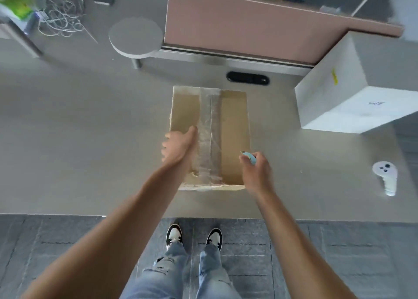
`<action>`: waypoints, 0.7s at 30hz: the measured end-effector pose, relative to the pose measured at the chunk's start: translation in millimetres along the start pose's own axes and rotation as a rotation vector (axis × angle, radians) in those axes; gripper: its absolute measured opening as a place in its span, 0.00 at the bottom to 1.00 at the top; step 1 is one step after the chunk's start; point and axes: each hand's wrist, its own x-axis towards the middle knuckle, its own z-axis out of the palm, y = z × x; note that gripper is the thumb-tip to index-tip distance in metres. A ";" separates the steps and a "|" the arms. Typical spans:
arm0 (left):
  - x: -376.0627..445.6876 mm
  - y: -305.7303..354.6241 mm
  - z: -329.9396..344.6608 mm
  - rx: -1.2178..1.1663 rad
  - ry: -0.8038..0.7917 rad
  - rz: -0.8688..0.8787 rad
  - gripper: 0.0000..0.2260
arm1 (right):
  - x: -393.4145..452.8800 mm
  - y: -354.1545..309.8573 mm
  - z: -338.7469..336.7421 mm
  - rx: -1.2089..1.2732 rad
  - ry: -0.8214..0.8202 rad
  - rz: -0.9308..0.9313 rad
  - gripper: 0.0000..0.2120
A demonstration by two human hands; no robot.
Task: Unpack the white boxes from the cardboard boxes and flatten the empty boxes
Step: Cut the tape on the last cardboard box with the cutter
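A closed cardboard box stands on the grey table in front of me, with a strip of clear tape running down its top seam. My left hand rests flat on the box's left side, fingers straight. My right hand is at the box's right near edge and grips a small light-blue cutter, whose tip points toward the box. A large white box sits at the right of the table.
A white handheld controller lies on the table at the right. A pink partition rises behind the box, with a black cable port below it. A round grey stand and tangled cords are at the back left.
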 end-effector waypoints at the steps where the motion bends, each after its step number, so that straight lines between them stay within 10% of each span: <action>1: 0.6 4.8 -1.6 0.064 0.003 0.018 0.40 | -9.5 -0.3 -0.9 0.030 -0.002 0.029 0.12; 8: 44.1 28.8 -10.6 0.446 0.023 0.278 0.29 | -70.0 -6.2 24.4 0.311 -0.056 0.234 0.16; 16: 72.4 63.0 -0.9 0.693 -0.142 0.667 0.23 | -114.7 -28.0 63.7 0.794 -0.478 0.313 0.10; 21: 68.6 36.4 10.2 0.723 -0.177 0.911 0.30 | -86.2 -15.0 34.3 0.562 -0.196 0.088 0.09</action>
